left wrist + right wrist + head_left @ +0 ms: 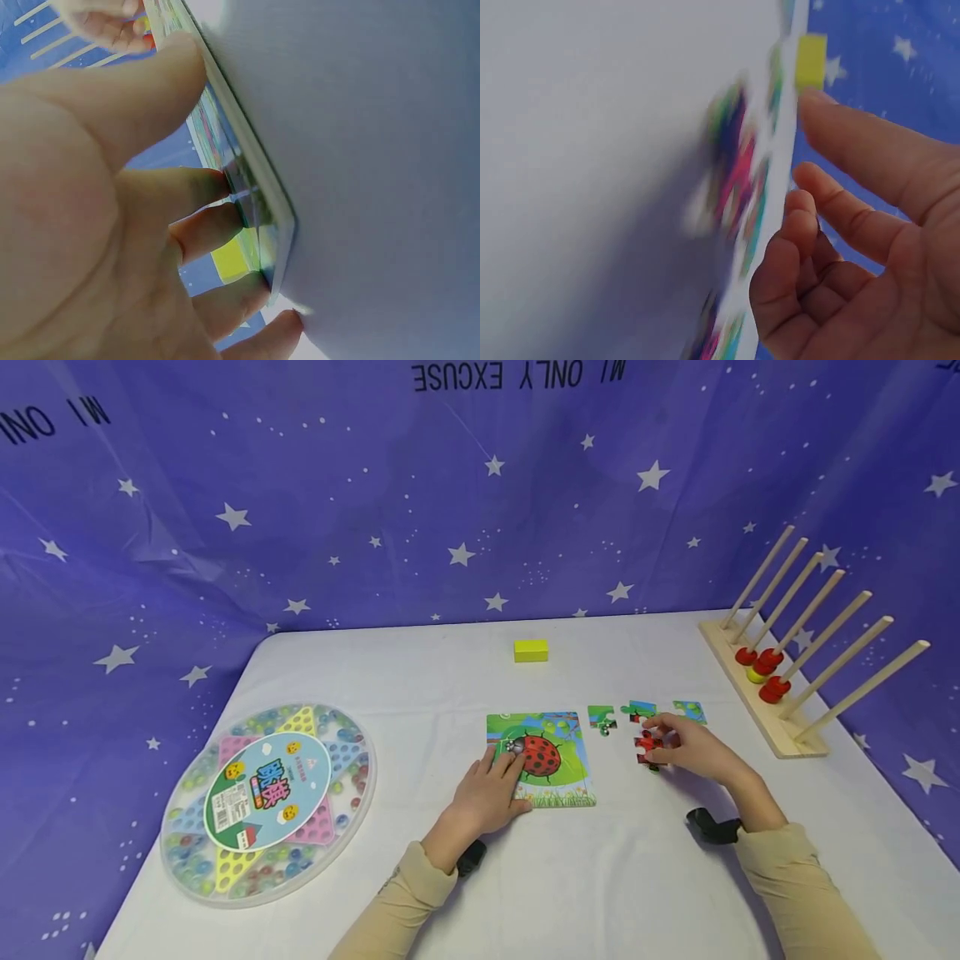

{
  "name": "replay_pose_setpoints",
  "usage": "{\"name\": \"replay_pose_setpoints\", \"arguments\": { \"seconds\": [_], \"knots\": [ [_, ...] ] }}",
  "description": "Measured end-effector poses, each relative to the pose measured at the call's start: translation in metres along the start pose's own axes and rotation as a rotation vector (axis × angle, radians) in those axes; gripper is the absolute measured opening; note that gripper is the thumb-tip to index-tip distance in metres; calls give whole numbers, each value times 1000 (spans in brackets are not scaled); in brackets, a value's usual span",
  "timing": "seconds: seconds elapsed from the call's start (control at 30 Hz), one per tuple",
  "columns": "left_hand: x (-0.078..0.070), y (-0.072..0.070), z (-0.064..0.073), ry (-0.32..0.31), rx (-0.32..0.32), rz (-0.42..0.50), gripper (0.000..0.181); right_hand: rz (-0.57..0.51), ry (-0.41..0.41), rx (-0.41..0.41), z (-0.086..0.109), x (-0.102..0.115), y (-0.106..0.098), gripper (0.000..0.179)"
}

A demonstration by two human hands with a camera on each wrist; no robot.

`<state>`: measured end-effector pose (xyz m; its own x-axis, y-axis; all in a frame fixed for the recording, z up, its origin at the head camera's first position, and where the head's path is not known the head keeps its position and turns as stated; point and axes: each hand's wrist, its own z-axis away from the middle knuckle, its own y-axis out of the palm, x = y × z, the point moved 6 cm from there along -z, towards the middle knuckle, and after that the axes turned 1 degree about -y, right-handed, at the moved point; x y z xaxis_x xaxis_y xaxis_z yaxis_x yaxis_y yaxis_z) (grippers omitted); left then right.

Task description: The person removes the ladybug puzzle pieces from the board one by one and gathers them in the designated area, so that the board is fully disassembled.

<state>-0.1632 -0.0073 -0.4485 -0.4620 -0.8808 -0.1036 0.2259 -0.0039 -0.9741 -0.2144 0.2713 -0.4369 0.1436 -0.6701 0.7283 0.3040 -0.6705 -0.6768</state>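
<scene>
In the head view a square ladybug jigsaw puzzle (pixel 557 781) lies on the white table, with my left hand (pixel 489 795) resting on its left side. The left wrist view shows the fingers spread over the board's edge (pixel 279 225), thumb apart from them. My right hand (pixel 697 748) is at a red puzzle piece (pixel 649 745) to the right of the board. In the right wrist view no piece shows between thumb and fingers; the pieces (pixel 739 161) there are blurred. Other loose pieces are a green one (pixel 600 718), a blue-green one (pixel 642 707) and a light blue one (pixel 693 710).
A yellow block (pixel 531 651) stands behind the puzzle. At the right edge is a wooden peg stand (pixel 757 697) with red and yellow beads. A round marble-game box (pixel 270 793) lies at the left. A purple starry cloth (pixel 420 510) hangs behind the table.
</scene>
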Motion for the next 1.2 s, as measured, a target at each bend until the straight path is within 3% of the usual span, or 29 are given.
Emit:
{"name": "replay_pose_setpoints", "arguments": {
  "seconds": [0.13,0.33,0.5,0.6,0.73,0.97,1.2],
  "knots": [
    [-1,-2,1,-6,-32,-43,71,-35,-78,40,-20,30,22,42],
    [-4,-2,3,-36,-79,-128,69,9,-265,165,-50,83,73,40],
    [-8,-2,7,-52,-91,-209,68,40,-358,295,-61,106,108,48],
    [-8,-3,9,-49,-84,-233,67,68,-331,321,-62,110,117,55],
    [-7,-5,12,-32,-63,-251,62,102,-284,289,-60,110,120,57],
    [0,-14,14,-11,-138,-227,40,78,-303,277,-61,112,124,54],
    [0,-14,14,42,-197,-196,35,15,-306,234,-60,114,123,44]
  ]
}}
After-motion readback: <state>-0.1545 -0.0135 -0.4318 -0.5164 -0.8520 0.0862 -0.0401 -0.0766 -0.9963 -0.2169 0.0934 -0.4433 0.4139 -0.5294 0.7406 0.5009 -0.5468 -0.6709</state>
